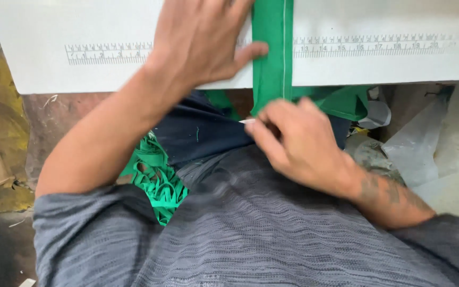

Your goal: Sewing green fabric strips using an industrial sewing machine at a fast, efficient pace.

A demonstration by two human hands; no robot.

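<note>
Hanging green strip (272,58) above right-hand grip (293,141)

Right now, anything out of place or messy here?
Yes. A tangle of green fabric strips lies loose below the white table edge, by the person's lap. The green strip on the table lies straight under both hands.

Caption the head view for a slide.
Left hand flat on the white ruled table; right hand pinches the green fabric strip at its edge.

The left hand (200,40) hides part of the ruler markings (107,53).
</note>
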